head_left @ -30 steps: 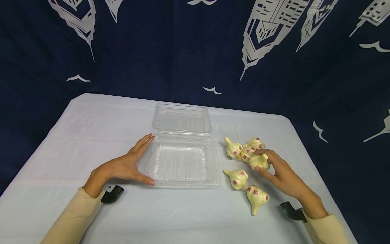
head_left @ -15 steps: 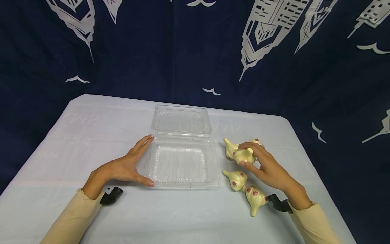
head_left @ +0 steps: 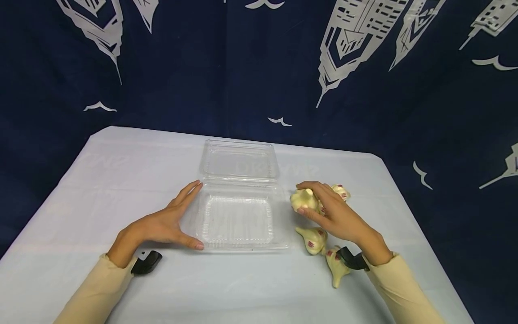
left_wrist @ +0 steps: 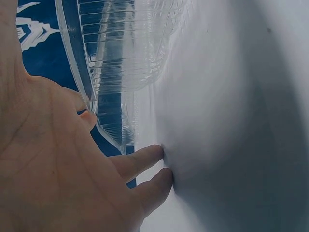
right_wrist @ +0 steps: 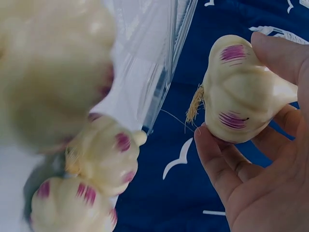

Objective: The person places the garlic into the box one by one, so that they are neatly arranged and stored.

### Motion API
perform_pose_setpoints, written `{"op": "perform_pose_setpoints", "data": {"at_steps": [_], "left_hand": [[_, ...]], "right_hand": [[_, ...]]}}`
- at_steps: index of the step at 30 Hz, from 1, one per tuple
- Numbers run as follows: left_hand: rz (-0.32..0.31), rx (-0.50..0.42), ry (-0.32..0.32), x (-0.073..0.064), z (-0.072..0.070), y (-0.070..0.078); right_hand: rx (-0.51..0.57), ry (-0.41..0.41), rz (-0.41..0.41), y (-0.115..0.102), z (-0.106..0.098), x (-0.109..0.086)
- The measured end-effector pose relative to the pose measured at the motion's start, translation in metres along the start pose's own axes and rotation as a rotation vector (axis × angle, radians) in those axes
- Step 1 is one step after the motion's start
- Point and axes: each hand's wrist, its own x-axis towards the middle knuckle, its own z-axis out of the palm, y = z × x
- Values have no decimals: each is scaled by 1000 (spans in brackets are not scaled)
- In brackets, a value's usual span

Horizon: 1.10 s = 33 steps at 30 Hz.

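A garlic bulb [head_left: 302, 200] with purple streaks is held between the thumb and fingers of my right hand [head_left: 340, 216], just right of a clear plastic clamshell box [head_left: 238, 220]. The right wrist view gives the same bulb [right_wrist: 236, 92] root side on, off the table. My left hand [head_left: 166, 222] stays at the box's left side with thumb and fingers spread. In the left wrist view its fingers reach to the box rim [left_wrist: 72, 53] and down to the cloth. The box lies open, its lid [head_left: 240, 161] folded back flat.
Loose garlic bulbs lie on the white cloth right of the box: one [head_left: 313, 238] and another [head_left: 337, 267] nearer me, a third [head_left: 341, 191] behind my right hand, others partly hidden. A dark blue printed curtain [head_left: 226, 67] hangs behind the table.
My right hand has carried the garlic bulb leftward across the other bulbs, toward the box. The left hand keeps its place beside the box.
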Motion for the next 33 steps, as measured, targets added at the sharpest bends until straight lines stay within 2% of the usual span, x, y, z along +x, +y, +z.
{"op": "perform_pose_setpoints", "data": {"at_steps": [4,16,24,33], "left_hand": [[-3,-8,3,0,0,0],[-2,-16,1,0,1,0],[-2,-18,-2,2,1,0],[2,-12,-2,2,2,-1]], "right_hand": [[0,2,-5,-5,2,9],[3,9,-91,-19,13,35],[-25,9,-74,-25,18,48],[-12,-66,-88,-34,26,68]]}}
